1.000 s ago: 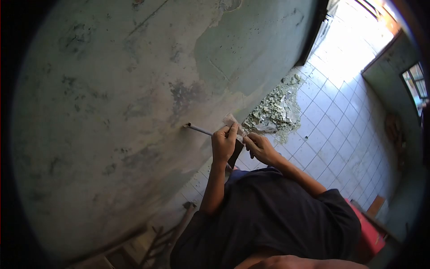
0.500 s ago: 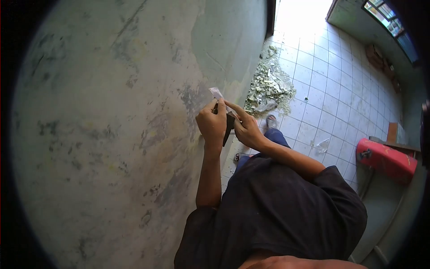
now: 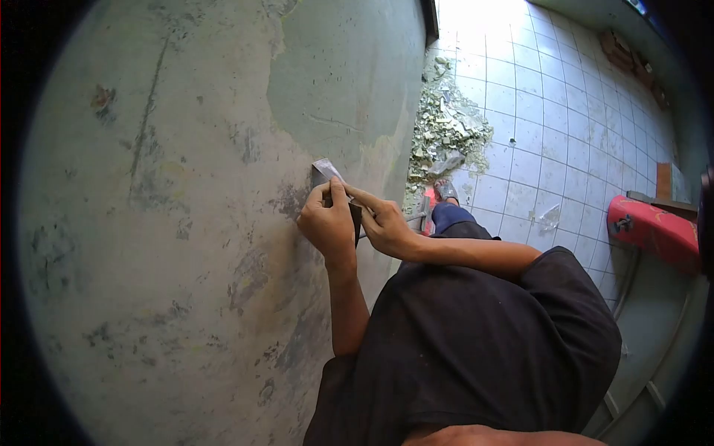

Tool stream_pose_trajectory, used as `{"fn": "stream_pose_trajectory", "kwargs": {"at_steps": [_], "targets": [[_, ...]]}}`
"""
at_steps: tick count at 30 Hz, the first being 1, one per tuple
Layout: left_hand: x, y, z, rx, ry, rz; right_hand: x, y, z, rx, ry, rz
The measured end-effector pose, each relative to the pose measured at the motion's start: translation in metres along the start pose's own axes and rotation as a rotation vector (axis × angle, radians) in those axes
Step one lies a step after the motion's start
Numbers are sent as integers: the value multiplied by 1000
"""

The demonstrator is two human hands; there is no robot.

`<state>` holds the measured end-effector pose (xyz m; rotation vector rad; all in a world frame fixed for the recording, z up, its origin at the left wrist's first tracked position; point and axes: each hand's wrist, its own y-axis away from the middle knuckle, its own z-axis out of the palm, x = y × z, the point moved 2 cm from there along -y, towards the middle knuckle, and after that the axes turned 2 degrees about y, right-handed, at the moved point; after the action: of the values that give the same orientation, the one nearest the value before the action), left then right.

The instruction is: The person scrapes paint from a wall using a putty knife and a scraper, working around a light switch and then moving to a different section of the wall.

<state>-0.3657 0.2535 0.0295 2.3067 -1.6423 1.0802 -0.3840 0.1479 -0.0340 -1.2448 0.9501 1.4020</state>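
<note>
Close to the wall, my left hand has its fingers closed round a small flat scraper-like piece with a pale, shiny end that points toward the wall. My right hand is beside it, its fingers bent round a dark flat piece between the two hands. One finger of my right hand stretches to the left hand's fingertips. How the pale piece and the dark piece join is hidden by the fingers.
The patchy, stained wall fills the left side. Broken plaster flakes lie on the tiled floor along its base. A red object stands at the right, and a clear plastic scrap lies near it.
Both hands have shifted left and slightly down in the view, with the pale piece still held. The view has moved, showing more of the smooth green wall patch.
</note>
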Motion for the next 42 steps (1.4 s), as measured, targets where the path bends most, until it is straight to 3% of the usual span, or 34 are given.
{"fn": "stream_pose_trajectory", "kwargs": {"at_steps": [4, 8, 10, 14, 16, 19, 22, 26, 28, 32, 37, 40, 42], "targets": [[2, -3, -2, -30, -24, -32, -7, 4, 5, 13, -16, 111], [0, -5, -1, -37, -59, -2, -5, 2, 12, 64, -83, 61], [3, -6, -1, -44, -65, -9, -11, 1, 9, 28, -57, 174], [3, -9, 1, -13, -156, 73, -6, -2, 12, 70, -105, 141], [4, -10, 3, 12, -181, 116, -8, -4, 12, 9, -102, 236], [8, -9, 5, 24, -187, 110, -6, -6, 16, 118, -224, 137], [13, -8, 6, 11, -191, 58, -10, -4, 15, 101, -295, 166], [5, -6, 2, -47, -211, 123, 2, 5, 24, 158, -196, 147], [-1, -4, -3, -71, -153, 71, 3, 8, 27, 106, -220, 278], [3, -6, -4, -108, -157, 10, -2, 6, 30, 178, -234, 216], [4, -14, -1, -124, -178, 19, -8, 1, 27, 117, -256, 342], [2, -14, 1, -108, -173, 33, -1, -3, 31, 185, -201, 165], [2, -15, 5, -87, -201, 54, 0, -3, 29, 174, -195, 187]]}}
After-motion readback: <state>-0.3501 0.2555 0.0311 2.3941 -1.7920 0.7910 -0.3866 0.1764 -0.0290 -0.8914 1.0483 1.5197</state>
